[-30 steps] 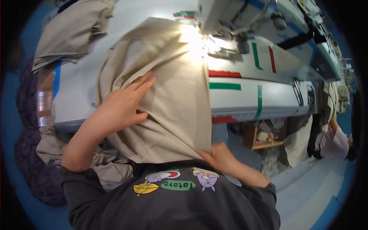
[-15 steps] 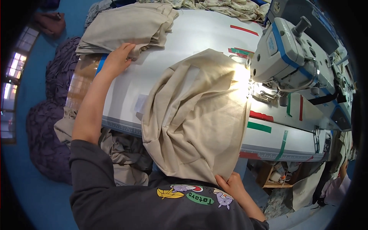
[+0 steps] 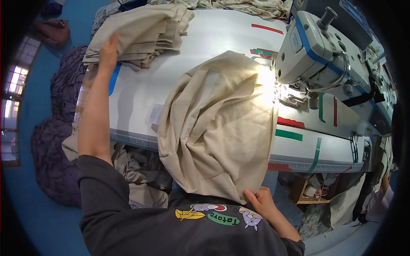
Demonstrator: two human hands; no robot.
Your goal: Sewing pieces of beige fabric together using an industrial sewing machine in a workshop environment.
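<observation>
Left of the left hand, past the forearm, hangs a bulky heap of gathered dark purple cloth. The hand itself lies over the near left side of a layered stack of folded beige fabric pieces, fingers pointing away from the body. They are blurred, so I cannot tell whether they pinch a layer or only rest on top. To handle this stack well, I would take one ply by its edge and steady the rest — loose layers look apt to slide.

Right of the left forearm, on the smooth white tabletop, a large rumpled beige cloth spreads between the hands. Its far right edge reaches the lit stitching area; its near end hangs toward the lap. The right hand has its near right corner, thumb pressed on top, fingers curled and partly hidden — seemingly a pinch. A light, even hold there should keep the right edge straight without dragging it. The folds left of that edge are best kept clear of the metal presser foot on the white-and-blue sewing machine, beyond the right hand.
</observation>
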